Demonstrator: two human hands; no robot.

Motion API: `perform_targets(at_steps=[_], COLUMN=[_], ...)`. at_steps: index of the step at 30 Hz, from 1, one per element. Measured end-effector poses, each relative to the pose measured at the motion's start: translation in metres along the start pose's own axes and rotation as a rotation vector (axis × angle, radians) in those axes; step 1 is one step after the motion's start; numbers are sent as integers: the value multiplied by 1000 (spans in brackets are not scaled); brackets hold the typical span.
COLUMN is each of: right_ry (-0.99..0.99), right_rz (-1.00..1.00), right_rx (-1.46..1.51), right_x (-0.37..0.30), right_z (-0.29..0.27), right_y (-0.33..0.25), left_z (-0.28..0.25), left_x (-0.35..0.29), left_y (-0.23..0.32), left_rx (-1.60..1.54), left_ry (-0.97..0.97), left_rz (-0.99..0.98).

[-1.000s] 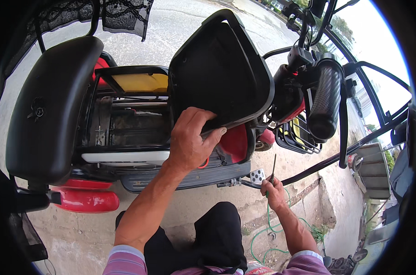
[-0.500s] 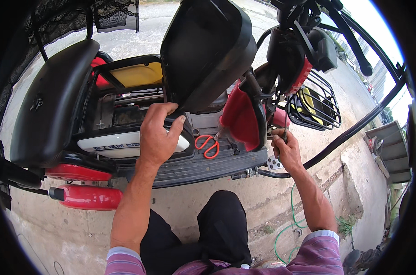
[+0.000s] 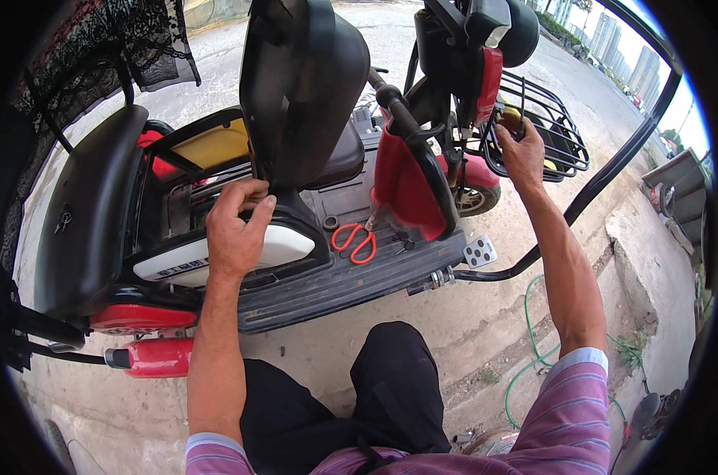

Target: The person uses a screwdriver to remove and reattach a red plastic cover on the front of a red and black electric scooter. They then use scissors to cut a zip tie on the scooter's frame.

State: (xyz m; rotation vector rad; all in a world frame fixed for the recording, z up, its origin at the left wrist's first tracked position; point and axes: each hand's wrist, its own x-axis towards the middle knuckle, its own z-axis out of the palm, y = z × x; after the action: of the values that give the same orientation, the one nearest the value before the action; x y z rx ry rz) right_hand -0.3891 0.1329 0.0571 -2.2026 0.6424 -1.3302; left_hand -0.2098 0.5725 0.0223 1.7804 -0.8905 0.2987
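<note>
We have the left hand (image 3: pixel 236 231) half curled, thumb a little apart from the fingers, right at the lower edge of the raised black seat (image 3: pixel 300 95); can't tell whether it grips. The seat stands tipped up over the three-wheeler's frame, above the white side panel (image 3: pixel 284 247). We see the right hand (image 3: pixel 524 156) closed around a slim dark tool (image 3: pixel 522 125) (handle mostly hidden), in front of the black wire basket (image 3: pixel 569 120). Orange-handled scissors (image 3: pixel 368 228) lie on the ribbed footboard (image 3: pixel 311 290), between both hands.
</note>
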Motion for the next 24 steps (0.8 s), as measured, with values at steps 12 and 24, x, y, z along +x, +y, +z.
perform_targets(at_steps=[12, 24], right_ry=[-258, -757], right_rz=[263, 686], right_rx=[468, 192], right_x=[-53, -231], right_z=[9, 46], right_y=[-14, 59], left_z=[2, 76], left_x=[-5, -87], left_y=[-10, -13], left_rx=[-7, -10], left_ry=[49, -318], left_rz=[82, -13])
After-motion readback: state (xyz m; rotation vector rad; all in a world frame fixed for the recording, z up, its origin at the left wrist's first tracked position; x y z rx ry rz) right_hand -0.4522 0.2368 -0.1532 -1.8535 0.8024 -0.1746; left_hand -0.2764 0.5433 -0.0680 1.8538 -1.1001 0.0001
